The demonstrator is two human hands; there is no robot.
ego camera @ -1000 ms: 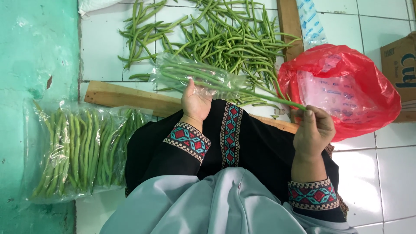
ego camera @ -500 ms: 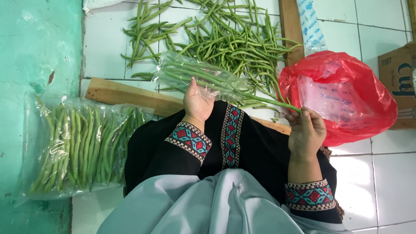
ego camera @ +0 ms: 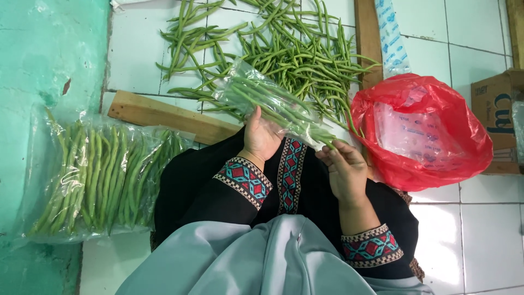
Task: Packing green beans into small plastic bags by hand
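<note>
Clear bag of green beans gripped underneath by left hand, right hand pinching bean tips – both hands closed.

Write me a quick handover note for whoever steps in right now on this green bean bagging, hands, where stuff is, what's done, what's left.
Left hand: holds a clear bag of beans from below, over the lap.
Right hand: fingertips at the bag's open end, on the bean tips sticking out.
Where things are: loose beans piled on the white tile floor ahead; filled bags lying to the left; red plastic bag with clear bags inside to the right; wooden plank across the front.
Done: some bags filled and set aside; this one is loaded.
Left: this bag is not closed; a large loose pile remains.
</note>
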